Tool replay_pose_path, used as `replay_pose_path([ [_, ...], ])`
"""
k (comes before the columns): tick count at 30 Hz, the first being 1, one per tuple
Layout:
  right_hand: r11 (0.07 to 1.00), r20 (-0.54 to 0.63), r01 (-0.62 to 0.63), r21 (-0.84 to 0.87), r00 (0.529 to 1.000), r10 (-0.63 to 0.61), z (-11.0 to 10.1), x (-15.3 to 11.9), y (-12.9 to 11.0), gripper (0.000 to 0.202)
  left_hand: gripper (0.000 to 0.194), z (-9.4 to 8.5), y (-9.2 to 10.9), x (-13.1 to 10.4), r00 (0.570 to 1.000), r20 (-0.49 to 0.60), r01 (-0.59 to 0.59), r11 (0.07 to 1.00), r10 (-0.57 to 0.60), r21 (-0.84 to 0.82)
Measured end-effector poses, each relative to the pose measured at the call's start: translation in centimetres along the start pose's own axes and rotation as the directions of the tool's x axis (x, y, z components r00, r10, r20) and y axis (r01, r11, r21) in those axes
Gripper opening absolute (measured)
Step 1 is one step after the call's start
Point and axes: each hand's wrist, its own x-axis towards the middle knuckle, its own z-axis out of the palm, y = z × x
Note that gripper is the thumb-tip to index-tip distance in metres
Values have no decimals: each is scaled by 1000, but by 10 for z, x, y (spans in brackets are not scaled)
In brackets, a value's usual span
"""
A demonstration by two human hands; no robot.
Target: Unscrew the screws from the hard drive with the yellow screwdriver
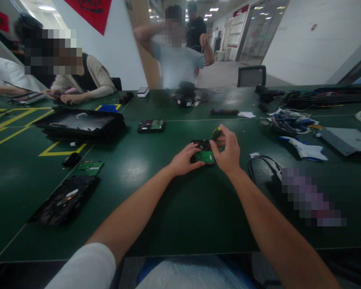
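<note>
A hard drive with a green circuit board (205,157) lies on the green table in front of me. My left hand (185,160) grips its left side, thumb along the near edge and fingers over the far left corner. At the drive's right side is my right hand (228,151), its fingers curled round a green and yellow screwdriver (216,133) that leans above the drive's far right corner. The thumb of that hand is close to the drive's right edge. The screwdriver's tip is hidden.
Another drive (151,125) lies beyond to the left, near stacked black trays (81,122). A black casing (66,199) is at the near left, a cable (252,170) and a grey metal box (347,140) at right. People are across the table.
</note>
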Motion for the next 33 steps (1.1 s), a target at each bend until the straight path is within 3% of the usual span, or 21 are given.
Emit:
replay_pose_path([
  [33,999,-1,-32,18,999,32,1,-1,0,62,68,-2,2,0,1000,17,13,1000,-13,24],
])
